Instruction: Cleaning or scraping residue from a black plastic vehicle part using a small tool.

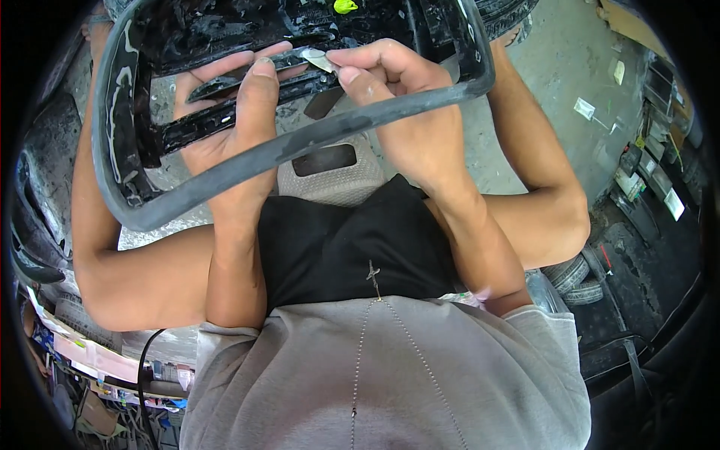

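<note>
Across my lap, at the top of the view, is a large black plastic frame [304,152] with a rounded grey rim and glossy black bars inside, perhaps a car grille. My left hand [251,124] reaches through its opening, with fingers and thumb wrapped around a dark bar [225,86]. From the other side my right hand [416,97] pinches a small, pale, flat piece [318,58] between thumb and index finger. Its tip touches the end of the bar beside my left fingertips. I cannot tell the piece's exact kind. A bright yellow-green lump [345,6] sits farther back on the frame.
A light grey textured plastic stool [334,180] with a rectangular slot stands between my legs. Tires [570,277] lie at the right, near piled scraps and parts [649,169]. Black body parts [45,195] rest on the left, and a black cable [142,375] hangs below them.
</note>
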Demonstrator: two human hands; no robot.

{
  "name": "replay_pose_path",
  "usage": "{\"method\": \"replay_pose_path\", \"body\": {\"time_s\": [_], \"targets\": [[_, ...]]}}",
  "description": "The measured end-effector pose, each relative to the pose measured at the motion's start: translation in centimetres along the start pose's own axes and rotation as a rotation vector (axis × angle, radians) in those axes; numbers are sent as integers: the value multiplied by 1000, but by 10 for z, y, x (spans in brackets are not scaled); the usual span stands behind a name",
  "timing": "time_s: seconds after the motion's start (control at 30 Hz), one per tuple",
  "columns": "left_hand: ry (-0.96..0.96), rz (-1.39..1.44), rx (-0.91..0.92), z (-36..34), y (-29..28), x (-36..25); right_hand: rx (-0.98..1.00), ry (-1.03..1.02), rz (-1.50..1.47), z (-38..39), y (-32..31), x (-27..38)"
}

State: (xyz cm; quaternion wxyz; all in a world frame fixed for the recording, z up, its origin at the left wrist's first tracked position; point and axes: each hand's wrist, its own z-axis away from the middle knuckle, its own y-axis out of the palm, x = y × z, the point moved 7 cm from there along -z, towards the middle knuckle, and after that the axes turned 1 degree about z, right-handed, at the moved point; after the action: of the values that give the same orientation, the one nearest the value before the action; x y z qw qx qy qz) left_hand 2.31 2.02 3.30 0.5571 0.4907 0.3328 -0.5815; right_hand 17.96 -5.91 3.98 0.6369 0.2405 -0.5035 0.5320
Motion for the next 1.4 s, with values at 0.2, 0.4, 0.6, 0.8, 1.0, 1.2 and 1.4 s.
{"method": "replay_pose_path", "body": {"time_s": [0.2,0.4,0.6,0.8,1.0,1.2,1.4], "targets": [[-15,3,15,0,1,2,-96,76,-204,-2,7,-10],[24,46,26,-3,2,3,-73,19,48,1,3,-3],[-32,68,-14,9,-14,35,49,-111,92,3,-15,-10],[-27,-46,-6,-4,-11,34,-50,-217,395,6,-10,28],[-61,-15,-32,-4,-9,59,2,-326,438,8,-1,36],[-139,107,-37,-8,-7,75,-2,-400,433,4,-1,26],[-151,-106,-85,-5,-6,61,-55,-443,531,0,1,24]]}}
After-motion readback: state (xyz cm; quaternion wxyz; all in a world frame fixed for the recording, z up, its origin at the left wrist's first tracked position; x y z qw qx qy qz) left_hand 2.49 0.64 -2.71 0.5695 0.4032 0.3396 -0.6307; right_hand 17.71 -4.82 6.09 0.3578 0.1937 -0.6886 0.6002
